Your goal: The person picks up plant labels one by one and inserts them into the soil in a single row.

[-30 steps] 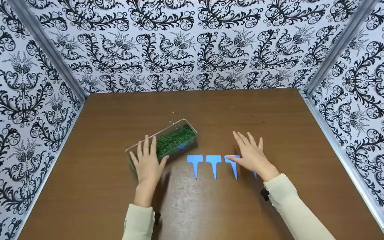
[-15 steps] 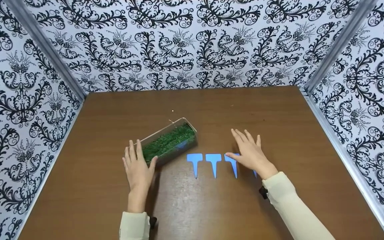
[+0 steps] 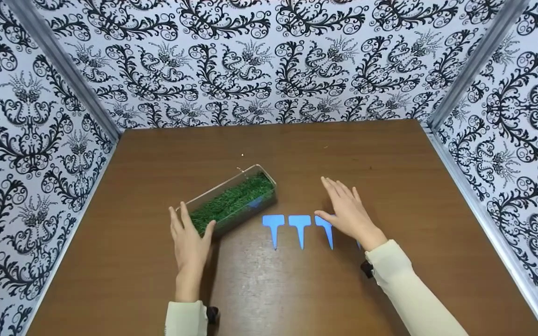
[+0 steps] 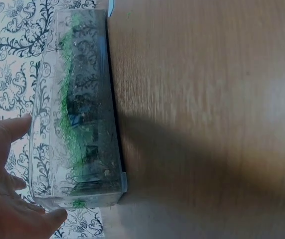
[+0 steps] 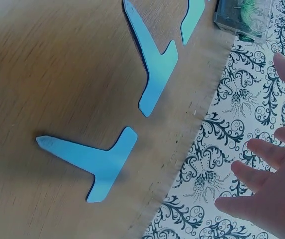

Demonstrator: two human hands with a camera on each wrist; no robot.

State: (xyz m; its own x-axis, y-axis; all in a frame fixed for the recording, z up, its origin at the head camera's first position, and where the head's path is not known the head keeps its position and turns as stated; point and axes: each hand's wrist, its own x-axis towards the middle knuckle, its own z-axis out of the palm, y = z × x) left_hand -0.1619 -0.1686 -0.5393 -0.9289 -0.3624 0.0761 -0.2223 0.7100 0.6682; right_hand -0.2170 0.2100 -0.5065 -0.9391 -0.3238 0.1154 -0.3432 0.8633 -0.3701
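Note:
A long clear plastic box (image 3: 234, 198) filled with green grass lies slantwise on the table, left of middle in the head view. My left hand (image 3: 189, 247) is at its near left end, fingers straight and thumb spread. In the left wrist view the thumb and fingertips come right up to the rim of the box (image 4: 82, 114). Several blue T-shaped plant labels (image 3: 274, 221) lie in a row, points toward me. My right hand (image 3: 350, 214) hovers over the row's right end with fingers spread, holding nothing. It partly covers one plant label (image 5: 105, 162) and mostly hides another in the head view.
The brown wooden table (image 3: 269, 298) ends against patterned black-and-white walls (image 3: 273, 60) at the back and sides. Tiny light specks lie on the tabletop behind the box. A metal rail (image 3: 493, 224) runs along the right edge.
My left hand has slid left and toward me, from over the box's grass to its near left end. My right hand has shifted only slightly. The box and plant labels stay put.

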